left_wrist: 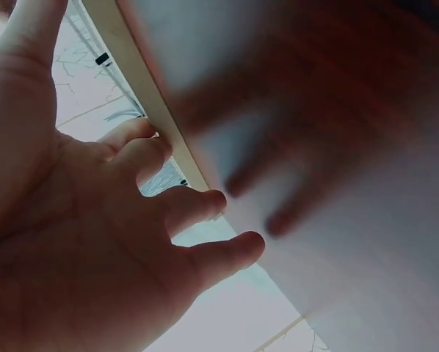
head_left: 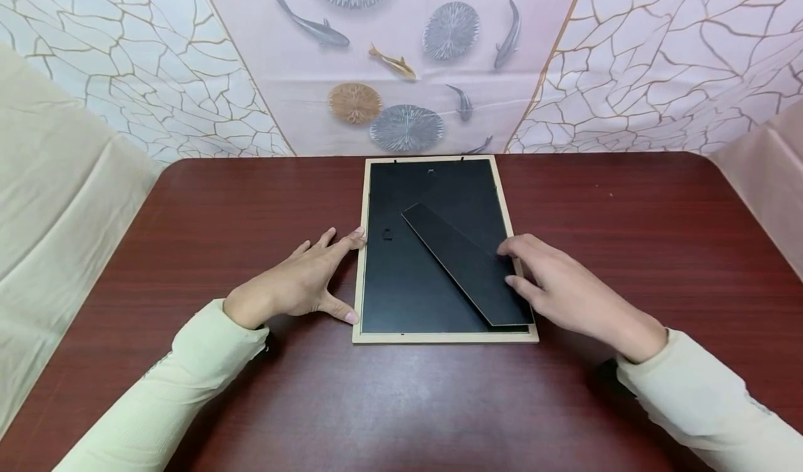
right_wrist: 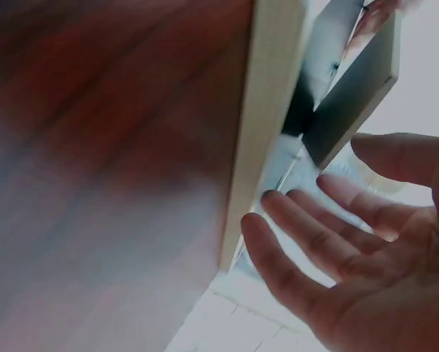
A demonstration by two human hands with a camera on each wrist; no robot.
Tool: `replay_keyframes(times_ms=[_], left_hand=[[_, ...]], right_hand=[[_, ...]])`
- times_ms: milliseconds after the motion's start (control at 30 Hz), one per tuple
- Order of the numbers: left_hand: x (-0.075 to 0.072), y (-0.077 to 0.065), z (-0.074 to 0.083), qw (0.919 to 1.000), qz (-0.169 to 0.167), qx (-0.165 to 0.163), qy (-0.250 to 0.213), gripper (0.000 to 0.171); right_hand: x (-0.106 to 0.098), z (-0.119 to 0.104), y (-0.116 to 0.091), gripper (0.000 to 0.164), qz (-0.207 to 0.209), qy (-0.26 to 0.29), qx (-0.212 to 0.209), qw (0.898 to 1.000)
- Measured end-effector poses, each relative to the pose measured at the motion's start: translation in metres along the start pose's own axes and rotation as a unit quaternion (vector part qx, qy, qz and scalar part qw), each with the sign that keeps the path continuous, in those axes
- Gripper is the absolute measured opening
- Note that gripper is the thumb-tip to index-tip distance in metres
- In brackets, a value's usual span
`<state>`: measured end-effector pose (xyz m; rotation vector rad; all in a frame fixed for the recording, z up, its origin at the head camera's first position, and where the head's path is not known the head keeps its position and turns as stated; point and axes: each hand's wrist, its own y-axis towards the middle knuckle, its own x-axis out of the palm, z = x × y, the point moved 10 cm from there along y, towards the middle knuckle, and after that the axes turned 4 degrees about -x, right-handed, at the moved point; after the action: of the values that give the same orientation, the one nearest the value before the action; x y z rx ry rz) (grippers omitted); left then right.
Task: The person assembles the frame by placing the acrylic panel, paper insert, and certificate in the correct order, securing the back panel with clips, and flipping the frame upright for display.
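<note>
A picture frame (head_left: 408,298) lies back side up on the table, with a pale wooden rim and a black backing board. Its black easel stand (head_left: 467,270) slants across the board toward the lower right corner, its lower end raised off it in the right wrist view. My left hand (head_left: 301,277) rests against the frame's left rim, thumb and fingers spread. Over the right rim is my right hand (head_left: 558,287), with its fingers loosely bent. The right thumb (right_wrist: 399,158) is close beside the stand's edge; whether it touches cannot be told.
Dark red wood makes up the table (head_left: 219,207). A patterned cloth (head_left: 408,61) with fish and round motifs hangs behind its far edge. Pale drapes (head_left: 56,200) stand at both sides. Small metal hangers (head_left: 387,234) sit on the backing board.
</note>
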<state>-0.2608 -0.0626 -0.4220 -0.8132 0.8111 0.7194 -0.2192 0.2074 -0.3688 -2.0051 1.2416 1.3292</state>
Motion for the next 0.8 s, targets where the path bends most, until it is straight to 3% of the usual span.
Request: replay_keyframes(times_ms=[367,567,800], left_hand=[[0.006,-0.002,0.007,0.9995,-0.003,-0.023,0.022,0.129],[0.007,-0.002,0.009,0.9996,-0.001,-0.024,0.012,0.127],[0.008,-0.002,0.009,0.9997,0.000,-0.025,0.008,0.122]], right_hand=[[0.001,0.021,-0.025,0.050,-0.016,0.011,-0.008,1.000],[0.008,0.021,-0.035,0.051,-0.025,-0.006,-0.013,1.000],[0.013,0.015,-0.047,0.055,-0.021,-0.017,-0.054,0.998]])
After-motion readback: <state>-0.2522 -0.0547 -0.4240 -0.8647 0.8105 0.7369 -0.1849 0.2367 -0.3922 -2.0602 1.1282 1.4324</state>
